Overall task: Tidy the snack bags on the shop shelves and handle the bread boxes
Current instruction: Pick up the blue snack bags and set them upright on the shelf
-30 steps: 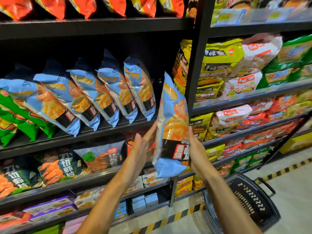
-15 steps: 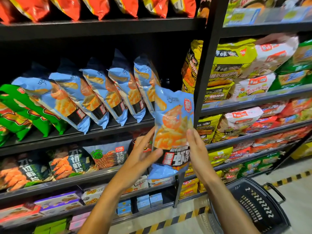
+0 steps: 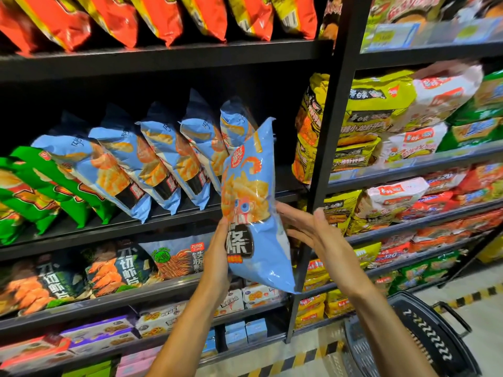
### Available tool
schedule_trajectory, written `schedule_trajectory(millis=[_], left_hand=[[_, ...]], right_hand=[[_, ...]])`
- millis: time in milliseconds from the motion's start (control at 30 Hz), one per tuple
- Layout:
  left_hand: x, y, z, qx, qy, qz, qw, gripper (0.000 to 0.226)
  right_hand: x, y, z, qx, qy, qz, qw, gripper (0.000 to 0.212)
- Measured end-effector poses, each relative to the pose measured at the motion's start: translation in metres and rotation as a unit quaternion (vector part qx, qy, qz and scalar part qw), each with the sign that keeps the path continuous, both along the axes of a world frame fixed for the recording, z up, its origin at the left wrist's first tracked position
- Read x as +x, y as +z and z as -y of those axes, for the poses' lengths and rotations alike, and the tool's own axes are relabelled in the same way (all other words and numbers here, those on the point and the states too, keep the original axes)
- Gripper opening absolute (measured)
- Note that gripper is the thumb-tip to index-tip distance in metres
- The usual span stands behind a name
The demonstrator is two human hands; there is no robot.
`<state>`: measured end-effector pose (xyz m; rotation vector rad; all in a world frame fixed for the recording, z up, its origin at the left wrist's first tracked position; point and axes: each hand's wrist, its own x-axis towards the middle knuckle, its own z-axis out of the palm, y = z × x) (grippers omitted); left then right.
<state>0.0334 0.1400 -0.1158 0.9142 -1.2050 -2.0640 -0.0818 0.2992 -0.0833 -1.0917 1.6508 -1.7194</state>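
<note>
A light blue snack bag (image 3: 251,202) with orange chips printed on it stands upright in front of the middle shelf (image 3: 163,227), its front facing me. My left hand (image 3: 217,257) grips its lower left edge. My right hand (image 3: 313,232) presses flat against its right side, fingers spread behind the bag. Just behind and left, a row of several matching blue bags (image 3: 163,164) leans to the left on that shelf. There is a gap on the shelf between the row and the black upright post (image 3: 330,164).
Green bags (image 3: 40,191) sit left of the blue row, red-orange bags (image 3: 163,14) on the shelf above. Dark snack bags (image 3: 122,268) and small boxes (image 3: 163,319) fill lower shelves. Yellow and white packs (image 3: 381,118) fill the right bay. A black shopping basket (image 3: 424,341) stands at lower right.
The held bag has turned from edge-on to face me and risen closer to the blue row. My left hand shifted from behind the bag to its lower left edge.
</note>
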Motion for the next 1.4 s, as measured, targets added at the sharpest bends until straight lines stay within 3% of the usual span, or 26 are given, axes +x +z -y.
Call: schedule_trajectory(millis=[167, 233, 333, 433, 567, 633, 700, 833, 967, 1067, 1233, 1300, 1400], left_hand=[[-0.003, -0.003, 0.000, -0.038, -0.012, 0.012, 0.999, 0.042], [-0.004, -0.003, -0.001, -0.082, -0.011, 0.011, 0.997, 0.031], [-0.002, 0.003, -0.011, -0.174, -0.041, 0.025, 0.984, 0.021], [0.003, 0.006, -0.016, -0.217, -0.121, 0.011, 0.969, 0.031], [0.021, -0.007, -0.010, -0.273, -0.235, -0.006, 0.933, 0.074], [0.029, -0.007, -0.015, -0.309, -0.261, 0.000, 0.915, 0.082], [0.032, -0.006, -0.023, -0.328, -0.256, -0.016, 0.909, 0.080], [0.038, -0.006, -0.031, -0.373, -0.234, -0.023, 0.898, 0.058], [0.042, -0.006, -0.034, -0.367, -0.230, -0.010, 0.901, 0.048], [0.043, -0.004, -0.039, -0.346, -0.204, 0.011, 0.916, 0.043], [0.040, -0.005, -0.042, -0.237, -0.179, 0.052, 0.953, 0.035], [0.037, -0.004, -0.045, -0.200, -0.180, 0.041, 0.962, 0.038], [0.034, 0.000, -0.053, -0.147, -0.206, 0.019, 0.967, 0.032]], right_hand=[[0.005, -0.004, -0.002, 0.002, 0.007, 0.021, 1.000, 0.051], [0.005, -0.006, -0.005, 0.004, 0.011, 0.020, 1.000, 0.049], [0.004, -0.013, -0.010, 0.002, 0.029, 0.010, 1.000, 0.077], [0.000, -0.022, -0.014, -0.005, -0.014, 0.001, 1.000, 0.076], [-0.011, -0.029, -0.023, -0.038, -0.075, 0.080, 0.993, 0.057], [-0.013, -0.034, -0.027, -0.027, -0.086, 0.119, 0.989, 0.050], [-0.014, -0.038, -0.030, -0.003, -0.080, 0.139, 0.987, 0.060], [-0.009, -0.040, -0.035, 0.019, -0.071, 0.150, 0.986, 0.054], [-0.005, -0.045, -0.045, 0.028, -0.098, 0.112, 0.989, 0.082], [0.001, -0.040, -0.062, 0.006, -0.083, 0.020, 0.996, 0.060], [0.008, -0.037, -0.084, -0.023, 0.036, -0.096, 0.994, 0.059], [0.007, -0.041, -0.083, -0.012, 0.022, -0.100, 0.995, 0.059], [0.007, -0.045, -0.082, -0.046, -0.067, -0.103, 0.991, 0.040]])
